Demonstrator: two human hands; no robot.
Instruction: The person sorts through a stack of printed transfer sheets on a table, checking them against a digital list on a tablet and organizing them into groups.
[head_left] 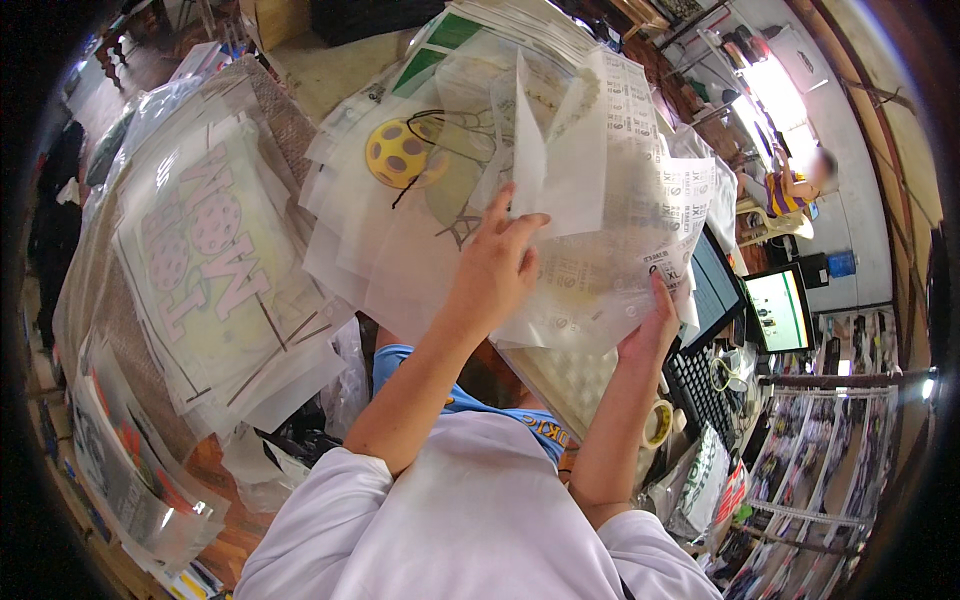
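Note:
Translucent printed film sheets (pixel 400 250) lie in a loose, fanned stack in front of me. One bears a yellow ball with dark holes (pixel 396 152) and a greenish figure. My left hand (pixel 500 265) rests over the stack, index and middle fingers stretched apart at the lower edge of a smaller white sheet (pixel 575 150) that stands partly lifted. My right hand (pixel 652 325) grips the near right edge of a sheet covered in rows of small grey label prints (pixel 600 270), its thumb on top and its other fingers underneath, hidden.
At left, a second film pile (pixel 215 250) with pink lettering lies on brown wrapping. On the right are a monitor (pixel 780 310), a black keyboard (pixel 700 385), a tape roll (pixel 658 424) and plastic-bagged goods (pixel 700 485). Another person (pixel 785 190) sits farther off.

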